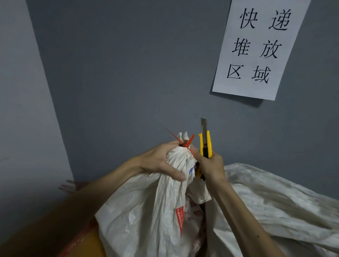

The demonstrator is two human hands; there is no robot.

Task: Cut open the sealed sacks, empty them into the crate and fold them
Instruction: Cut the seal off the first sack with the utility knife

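Sack (pixel 161 214) (crinkled woven white) neck gripped by left hand (pixel 159 162).

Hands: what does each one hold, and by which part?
Left hand grips the sack by its tied neck; right hand holds the yellow knife by its handle.

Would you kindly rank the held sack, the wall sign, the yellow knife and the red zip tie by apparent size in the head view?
held sack (nearest the camera, which inflates it)
wall sign
yellow knife
red zip tie
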